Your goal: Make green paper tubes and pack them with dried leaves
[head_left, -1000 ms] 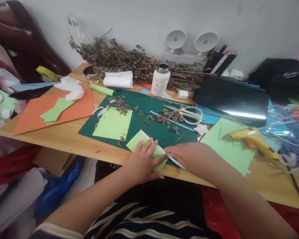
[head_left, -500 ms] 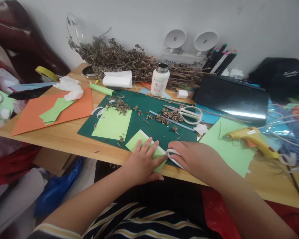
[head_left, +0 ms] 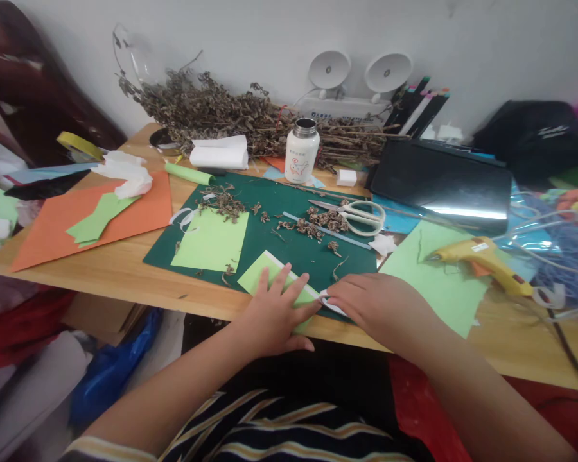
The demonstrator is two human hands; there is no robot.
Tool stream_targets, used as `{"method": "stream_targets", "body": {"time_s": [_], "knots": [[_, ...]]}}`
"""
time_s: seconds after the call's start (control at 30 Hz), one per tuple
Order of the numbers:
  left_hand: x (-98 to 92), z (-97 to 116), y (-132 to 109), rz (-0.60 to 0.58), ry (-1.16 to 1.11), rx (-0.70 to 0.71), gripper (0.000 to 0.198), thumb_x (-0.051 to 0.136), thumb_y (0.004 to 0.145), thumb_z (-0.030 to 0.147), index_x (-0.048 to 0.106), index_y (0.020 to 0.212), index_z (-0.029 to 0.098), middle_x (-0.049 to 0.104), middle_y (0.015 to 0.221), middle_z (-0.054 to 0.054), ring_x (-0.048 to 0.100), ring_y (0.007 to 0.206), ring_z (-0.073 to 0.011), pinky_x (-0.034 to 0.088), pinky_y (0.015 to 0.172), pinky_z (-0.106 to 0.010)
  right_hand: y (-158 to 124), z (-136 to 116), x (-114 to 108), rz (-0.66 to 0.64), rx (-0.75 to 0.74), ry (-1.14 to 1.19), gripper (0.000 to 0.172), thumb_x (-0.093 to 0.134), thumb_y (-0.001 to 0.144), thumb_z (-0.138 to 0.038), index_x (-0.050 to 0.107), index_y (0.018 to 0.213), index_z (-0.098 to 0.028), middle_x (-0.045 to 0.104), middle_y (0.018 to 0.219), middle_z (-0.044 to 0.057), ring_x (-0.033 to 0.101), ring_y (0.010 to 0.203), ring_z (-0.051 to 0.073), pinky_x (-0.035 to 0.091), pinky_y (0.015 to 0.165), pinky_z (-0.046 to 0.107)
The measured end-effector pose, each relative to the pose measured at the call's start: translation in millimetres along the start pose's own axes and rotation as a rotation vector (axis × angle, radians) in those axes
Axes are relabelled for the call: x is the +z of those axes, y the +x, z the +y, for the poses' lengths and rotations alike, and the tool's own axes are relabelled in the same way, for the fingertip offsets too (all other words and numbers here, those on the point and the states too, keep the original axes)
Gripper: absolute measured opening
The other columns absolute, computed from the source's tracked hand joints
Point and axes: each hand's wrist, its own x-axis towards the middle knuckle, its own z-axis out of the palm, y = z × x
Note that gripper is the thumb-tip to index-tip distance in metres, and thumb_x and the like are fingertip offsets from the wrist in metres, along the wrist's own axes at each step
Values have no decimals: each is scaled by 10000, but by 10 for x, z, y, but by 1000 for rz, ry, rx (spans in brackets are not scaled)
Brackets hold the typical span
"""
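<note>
left hand (head_left: 272, 314) flat on green paper (head_left: 257, 277) | right hand (head_left: 373, 301) — seemingly pinching white strip (head_left: 328, 300)

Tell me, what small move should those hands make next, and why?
Probably the right hand should peel the white strip further along the green paper's edge. Its near end is already curled up at the fingertips, and the left hand lies flat on the paper.

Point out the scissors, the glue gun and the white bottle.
scissors (head_left: 361, 215): head view, on the white handles.
glue gun (head_left: 481, 253): head view, on the yellow body.
white bottle (head_left: 301, 156): head view, on the labelled side.
</note>
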Motion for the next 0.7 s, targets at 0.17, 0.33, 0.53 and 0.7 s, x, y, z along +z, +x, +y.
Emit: {"method": "stream_targets", "body": {"time_s": [0.17,0.33,0.53,0.7], "knots": [[-17,1,-5,-23,-16,12,689,322,716,685,333,1300,320,255,1411,-139,130,1267,-459,129,907,-696,-1,-3,29,17,24,14,254,385,880,-214,614,781,-167,609,680,38,548,642,120,308,544,229],[-78,-23,-15,-25,-117,-7,677,312,743,660,364,1285,258,280,1405,-127,131,1281,-426,126,943,-670,29,-7,30,27,70,3,253,391,880,-250,616,785,-183,611,679,20,564,639,137,279,517,252],[-195,-15,106,-5,-269,-141,373,429,819,414,483,1148,248,454,1295,-54,268,1261,-325,198,970,-604,46,1,37,79,82,-6,305,346,897,-284,600,760,-187,604,668,10,563,623,135,263,504,260],[-245,35,283,94,-376,-176,264,473,803,394,590,960,216,604,1061,-28,489,1060,-227,309,944,-419,57,-1,48,161,68,-18,296,355,885,-280,584,724,-182,594,626,10,543,578,130,257,478,254]]}}
